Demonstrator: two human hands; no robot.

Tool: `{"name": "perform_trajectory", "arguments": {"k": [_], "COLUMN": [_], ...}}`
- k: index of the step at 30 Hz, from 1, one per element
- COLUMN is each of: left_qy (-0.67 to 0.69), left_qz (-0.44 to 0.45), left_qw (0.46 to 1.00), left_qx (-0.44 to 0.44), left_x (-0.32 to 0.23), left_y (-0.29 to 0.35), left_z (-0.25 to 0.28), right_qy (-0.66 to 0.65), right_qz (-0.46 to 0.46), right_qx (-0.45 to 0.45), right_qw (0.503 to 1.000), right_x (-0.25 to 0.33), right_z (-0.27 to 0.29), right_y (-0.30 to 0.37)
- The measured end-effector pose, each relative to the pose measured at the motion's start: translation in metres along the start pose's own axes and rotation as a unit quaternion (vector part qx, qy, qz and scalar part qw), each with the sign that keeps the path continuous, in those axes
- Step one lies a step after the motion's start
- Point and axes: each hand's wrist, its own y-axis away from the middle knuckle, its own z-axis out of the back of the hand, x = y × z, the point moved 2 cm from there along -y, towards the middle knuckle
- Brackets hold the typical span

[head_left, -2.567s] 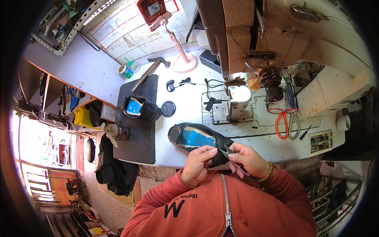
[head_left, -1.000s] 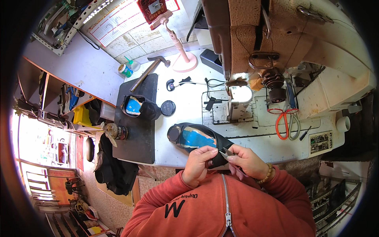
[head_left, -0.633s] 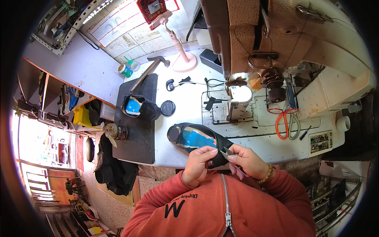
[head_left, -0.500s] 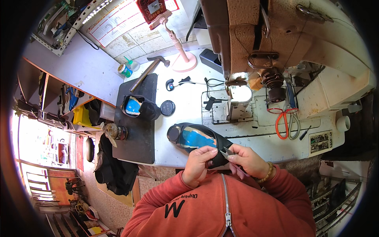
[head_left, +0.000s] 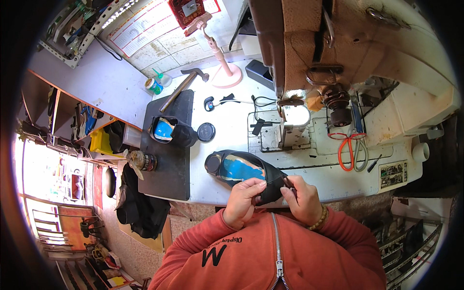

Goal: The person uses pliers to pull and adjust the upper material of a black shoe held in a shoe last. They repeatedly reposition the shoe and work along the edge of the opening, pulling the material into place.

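Observation:
A black shoe (head_left: 273, 184) lies sole-up at the front edge of the white table, its heel to the left. A bright blue patch (head_left: 241, 169) with pale ragged edges shows on its underside. My left hand (head_left: 243, 203) is closed, thumb and fingers pinching the shoe's black edge near the toe end. My right hand (head_left: 304, 200) is closed at the toe end on the right, its fingers bent against the black material there. No pointed metal tool is visible in it; whether it is tucked in the palm is hidden.
A second black shoe (head_left: 182, 135) with a blue patch stands on a dark board (head_left: 166, 179), beside a round black lid (head_left: 206, 132). A hammer (head_left: 178, 92) lies behind. A sewing machine (head_left: 309, 48) overhangs the right, with red-handled scissors (head_left: 345, 150). A jar (head_left: 145, 160) stands left.
The pointed metal tool and pinkish cloth at my right hand have gone from sight. My right hand has turned and moved closer onto the shoe's toe end. My left hand keeps its pinch.

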Motion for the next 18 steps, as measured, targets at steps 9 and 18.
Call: {"name": "perform_trajectory", "arguments": {"k": [9, 18], "left_qy": [-0.297, -0.299], "left_qz": [-0.145, -0.065], "left_qw": [0.929, 0.943], "left_qx": [0.164, 0.129], "left_x": [-0.001, -0.009], "left_y": [-0.008, -0.025], "left_z": [-0.016, -0.010], "right_qy": [-0.006, -0.033], "right_qz": [-0.084, -0.121], "right_qx": [-0.018, -0.038], "right_qw": [0.996, 0.991], "right_x": [-0.017, -0.021], "right_z": [0.005, 0.001], "right_y": [0.015, 0.013]}}
